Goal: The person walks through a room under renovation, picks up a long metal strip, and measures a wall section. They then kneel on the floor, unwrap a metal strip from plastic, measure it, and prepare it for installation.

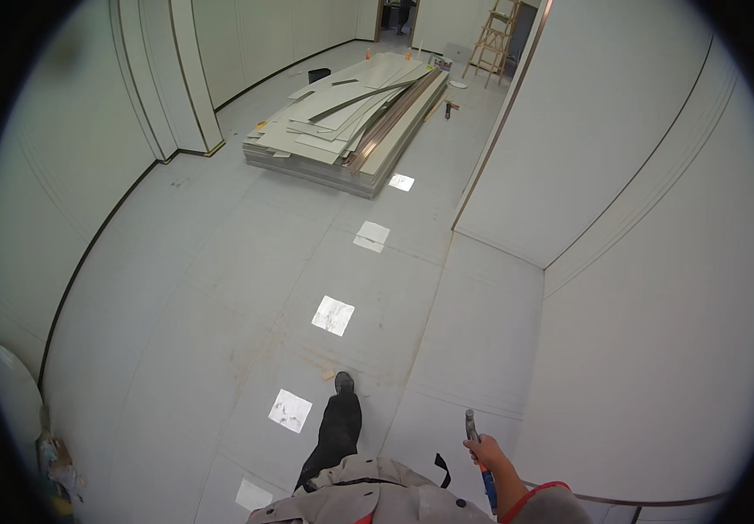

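Observation:
My right hand (pixel 485 451) is closed round a hammer (pixel 470 424) beside my right hip. Its grey metal head points forward above my fingers, and a blue and orange grip extends below them. My left hand is out of view. My dark trouser leg (pixel 338 430) and shoe (pixel 345 382) stretch ahead over the grey floor, below my grey jacket (pixel 351 502).
Ahead lies a low stack of pale panels (pixel 311 170) with loose strips on top. White square sheets (pixel 333 315) line the floor toward it. A wooden stepladder (pixel 492 39) stands at the far right. A pale wall (pixel 639 349) rises on my right; bagged items (pixel 58 467) sit at left.

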`<state>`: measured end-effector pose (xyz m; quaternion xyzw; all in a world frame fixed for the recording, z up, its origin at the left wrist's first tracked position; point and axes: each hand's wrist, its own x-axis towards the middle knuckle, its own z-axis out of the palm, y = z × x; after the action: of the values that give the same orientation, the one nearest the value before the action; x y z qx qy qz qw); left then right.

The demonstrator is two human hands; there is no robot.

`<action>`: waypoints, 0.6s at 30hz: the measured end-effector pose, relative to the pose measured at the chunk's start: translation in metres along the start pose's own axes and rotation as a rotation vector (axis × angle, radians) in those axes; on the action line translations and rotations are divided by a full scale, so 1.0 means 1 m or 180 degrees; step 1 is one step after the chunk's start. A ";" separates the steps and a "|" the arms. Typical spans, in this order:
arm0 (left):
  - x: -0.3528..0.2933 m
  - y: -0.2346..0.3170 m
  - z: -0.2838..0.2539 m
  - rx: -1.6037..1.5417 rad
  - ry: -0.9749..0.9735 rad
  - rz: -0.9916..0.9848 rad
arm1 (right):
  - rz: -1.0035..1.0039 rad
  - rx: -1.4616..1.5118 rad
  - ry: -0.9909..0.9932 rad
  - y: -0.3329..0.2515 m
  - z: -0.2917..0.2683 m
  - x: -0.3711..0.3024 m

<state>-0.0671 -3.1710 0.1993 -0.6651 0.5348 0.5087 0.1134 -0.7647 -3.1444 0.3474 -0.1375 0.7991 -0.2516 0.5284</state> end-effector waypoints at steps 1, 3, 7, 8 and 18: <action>0.032 0.021 -0.013 0.0019 0.0048 -0.0001 | -0.0061 -0.0071 -0.0047 -0.044 -0.005 0.026; 0.105 0.076 -0.047 0.0237 0.0158 0.0171 | -0.0091 -0.0098 -0.0012 -0.106 -0.010 0.077; 0.226 0.273 -0.196 -0.0416 0.0203 0.0180 | 0.0513 -0.0218 -0.0150 -0.191 -0.012 0.135; 0.244 0.347 -0.239 -0.1385 0.0095 -0.0108 | 0.0318 -0.0345 -0.0149 -0.217 -0.015 0.139; 0.497 0.817 -0.501 -0.1312 0.1136 0.1138 | 0.0589 -0.1259 -0.0323 -0.330 -0.071 0.433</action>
<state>-0.5088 -4.1440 0.3531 -0.6483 0.5403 0.4935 -0.2103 -1.0194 -3.6123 0.2140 -0.1771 0.8145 -0.0332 0.5514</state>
